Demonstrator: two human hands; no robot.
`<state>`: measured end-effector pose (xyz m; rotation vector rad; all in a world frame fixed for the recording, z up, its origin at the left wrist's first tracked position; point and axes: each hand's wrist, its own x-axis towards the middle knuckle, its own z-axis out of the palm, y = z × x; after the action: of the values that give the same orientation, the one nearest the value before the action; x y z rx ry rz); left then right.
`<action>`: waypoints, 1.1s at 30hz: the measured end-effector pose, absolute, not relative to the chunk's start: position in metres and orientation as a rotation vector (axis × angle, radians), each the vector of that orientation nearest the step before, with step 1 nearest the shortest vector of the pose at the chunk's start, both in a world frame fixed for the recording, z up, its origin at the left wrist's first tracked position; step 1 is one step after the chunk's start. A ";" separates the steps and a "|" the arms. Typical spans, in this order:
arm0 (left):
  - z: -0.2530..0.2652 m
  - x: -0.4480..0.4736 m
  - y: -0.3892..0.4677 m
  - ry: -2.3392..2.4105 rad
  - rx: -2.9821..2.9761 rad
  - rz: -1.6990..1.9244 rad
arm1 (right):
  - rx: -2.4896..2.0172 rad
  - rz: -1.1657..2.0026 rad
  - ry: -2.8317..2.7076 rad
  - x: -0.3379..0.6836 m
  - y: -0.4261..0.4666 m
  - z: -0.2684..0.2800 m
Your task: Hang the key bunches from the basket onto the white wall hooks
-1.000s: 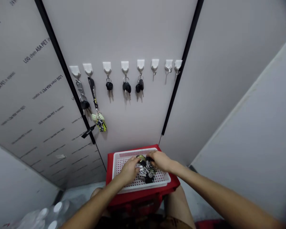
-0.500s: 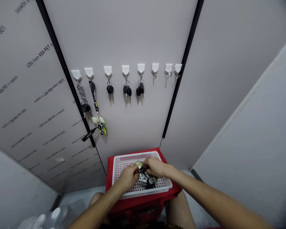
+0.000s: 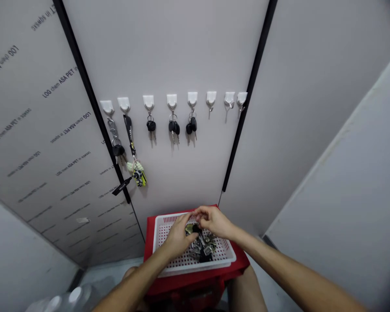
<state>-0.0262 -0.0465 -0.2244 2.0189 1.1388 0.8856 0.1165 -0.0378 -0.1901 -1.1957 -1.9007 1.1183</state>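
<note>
A white perforated basket [image 3: 158,238] holds a loose heap of metal keys [image 3: 206,248], some with black heads, and a brass-coloured piece [image 3: 189,228]. My left hand [image 3: 178,236] is over the basket's left part, its thumb and fingers apart beside the keys. Over the back of the heap, my right hand [image 3: 216,222] has its fingers curled in a pinch. What they hold, if anything, I cannot make out. The fingertips of both hands come close together. A black key head [image 3: 196,228] shows just below them.
A red box or stool [image 3: 151,251] supports the basket between my knees. Several white hooks [image 3: 171,101] line the wall panel ahead. Key sets [image 3: 173,126] and a lanyard with charms [image 3: 138,173] hang from the left ones. Clear bottles [image 3: 76,297] stand at lower left.
Both hands have risen slightly from the keys. My left hand has opened out, and the fingertips have drawn together above the basket. The view has tilted up a little.
</note>
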 end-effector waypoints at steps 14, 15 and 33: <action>-0.182 -0.010 -0.032 0.985 1.547 0.891 | -1.170 0.650 -2.119 0.119 -0.034 -0.150; -0.180 -0.009 -0.030 0.993 1.549 0.913 | -1.149 0.645 -2.117 0.118 -0.035 -0.149; -0.030 0.033 0.026 0.915 1.684 1.369 | -0.867 0.597 -1.363 0.136 0.029 0.013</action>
<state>0.0325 0.0261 -0.0296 1.6837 0.9154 1.3689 0.1358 0.0286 0.0132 -0.8665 -1.3634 0.5966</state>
